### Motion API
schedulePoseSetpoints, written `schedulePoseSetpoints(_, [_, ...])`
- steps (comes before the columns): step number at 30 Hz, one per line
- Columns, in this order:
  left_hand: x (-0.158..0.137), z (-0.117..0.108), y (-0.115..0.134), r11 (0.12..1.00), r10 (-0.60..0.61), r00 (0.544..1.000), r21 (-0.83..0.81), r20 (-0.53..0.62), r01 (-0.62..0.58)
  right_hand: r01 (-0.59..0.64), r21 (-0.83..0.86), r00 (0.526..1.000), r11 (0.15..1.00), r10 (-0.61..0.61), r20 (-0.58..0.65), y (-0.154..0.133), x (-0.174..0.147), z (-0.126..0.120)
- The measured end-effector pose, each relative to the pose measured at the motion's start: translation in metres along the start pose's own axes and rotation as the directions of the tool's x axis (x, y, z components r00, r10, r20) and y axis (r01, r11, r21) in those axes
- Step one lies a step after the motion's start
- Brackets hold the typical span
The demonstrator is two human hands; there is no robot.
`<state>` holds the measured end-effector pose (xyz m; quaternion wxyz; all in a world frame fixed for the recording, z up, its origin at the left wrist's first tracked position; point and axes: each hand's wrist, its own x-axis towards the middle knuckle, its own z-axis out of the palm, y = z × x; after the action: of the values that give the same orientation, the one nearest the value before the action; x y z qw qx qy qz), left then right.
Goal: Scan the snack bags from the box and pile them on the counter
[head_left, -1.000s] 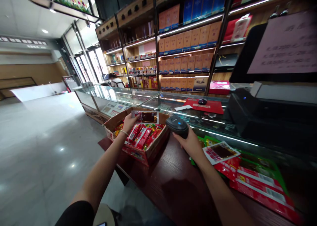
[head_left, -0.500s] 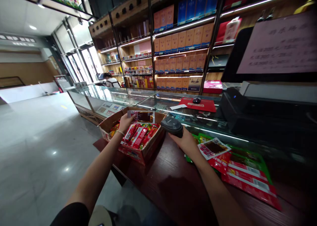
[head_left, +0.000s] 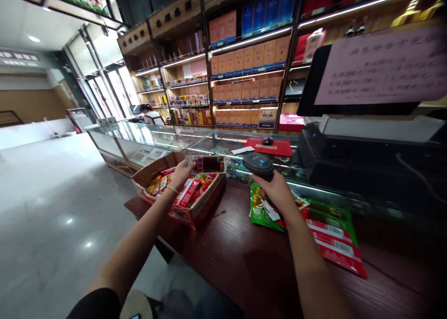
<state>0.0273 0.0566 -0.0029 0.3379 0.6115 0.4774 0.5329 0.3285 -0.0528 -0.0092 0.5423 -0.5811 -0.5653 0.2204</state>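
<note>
Dark reddish wood covers the table (head_left: 223, 254) at the lower middle of the frame, where a cardboard box (head_left: 206, 206) of snack bags (head_left: 187, 192) stands near the left end, probably so that the left hand (head_left: 181, 173) can reach in easily. That hand pinches a flat packet (head_left: 211, 164) by its left end, just above the box; gripping only the end leaves most of the face uncovered, perhaps so that it can be read. Right of centre, the right hand (head_left: 277, 188) is wrapped around the handle of a black scanner (head_left: 258, 164), its head near the packet but apart from it and a blue light showing on top. Below and beside that forearm lie a green bag (head_left: 257, 209) and red bags (head_left: 337, 249), seemingly grouped away from the box to keep the two lots separate. White panels with barcodes show on the red bags, yet no brand name on them is legible. At the upper right, a pink paper (head_left: 377, 72) covers much of the screen (head_left: 309, 84), likely put there to be noticed; it carries rows of characters and some digits, too blurred to read surely. Lettering on the orange boxes (head_left: 244, 60) and blue boxes (head_left: 268, 14) at the upper middle is too small to make out.
</note>
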Motion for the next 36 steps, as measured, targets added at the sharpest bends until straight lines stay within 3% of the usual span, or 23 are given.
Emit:
schedulePoseSetpoints(2, [-0.017,0.012,0.016,0.973,0.106,0.994,0.203,0.025,-0.109,-0.006,0.021,1.000,1.000,0.006,-0.027,0.002,0.002,-0.011])
schedulePoseSetpoints(4, [-0.038,0.029,0.031,0.876,0.241,0.965,0.405,0.101,-0.261,-0.032,0.063,0.998,0.997,0.036,-0.048,0.007,0.004,-0.023])
schedulePoseSetpoints(7, [-0.067,0.065,0.039,0.782,0.329,0.929,0.503,0.168,-0.368,-0.056,0.102,0.995,0.993,0.065,-0.081,0.018,0.007,-0.039])
schedulePoseSetpoints(10, [-0.085,0.111,0.016,0.768,0.365,0.899,0.468,0.242,-0.437,-0.053,0.107,0.990,0.993,0.066,-0.123,0.026,0.009,-0.051])
schedulePoseSetpoints(13, [-0.094,0.152,-0.027,0.808,0.329,0.863,0.359,0.384,-0.468,-0.066,0.121,0.988,0.990,0.082,-0.133,0.028,0.010,-0.055])
schedulePoseSetpoints(14, [-0.097,0.162,-0.041,0.833,0.297,0.833,0.301,0.467,-0.465,-0.069,0.123,0.988,0.990,0.085,-0.131,0.028,0.011,-0.055])
schedulePoseSetpoints(16, [-0.100,0.175,-0.065,0.871,0.262,0.731,0.172,0.630,-0.460,-0.066,0.122,0.989,0.990,0.081,-0.123,0.027,0.012,-0.053])
schedulePoseSetpoints(18, [-0.102,0.180,-0.080,0.885,0.236,0.641,0.111,0.731,-0.453,-0.062,0.125,0.991,0.990,0.076,-0.108,0.028,0.013,-0.050])
schedulePoseSetpoints(21, [-0.102,0.179,-0.086,0.900,0.188,0.582,0.098,0.791,-0.425,-0.061,0.121,0.994,0.991,0.071,-0.086,0.031,0.014,-0.044])
schedulePoseSetpoints(23, [-0.102,0.179,-0.084,0.910,0.184,0.586,0.089,0.789,-0.405,-0.059,0.114,0.994,0.992,0.069,-0.080,0.030,0.014,-0.041])
schedulePoseSetpoints(26, [-0.103,0.179,-0.075,0.911,0.225,0.639,0.074,0.735,-0.405,-0.064,0.121,0.994,0.991,0.073,-0.079,0.024,0.011,-0.038])
schedulePoseSetpoints(30, [-0.105,0.169,-0.043,0.868,0.316,0.692,0.097,0.649,-0.488,-0.067,0.140,0.992,0.988,0.081,-0.094,0.014,0.008,-0.033])
schedulePoseSetpoints(33, [-0.102,0.144,-0.004,0.810,0.357,0.709,0.176,0.608,-0.559,-0.063,0.147,0.989,0.987,0.081,-0.120,0.012,0.007,-0.027])
schedulePoseSetpoints(36, [-0.091,0.104,0.030,0.758,0.326,0.733,0.298,0.597,-0.580,-0.039,0.147,0.993,0.988,0.055,-0.107,0.009,0.006,-0.018])
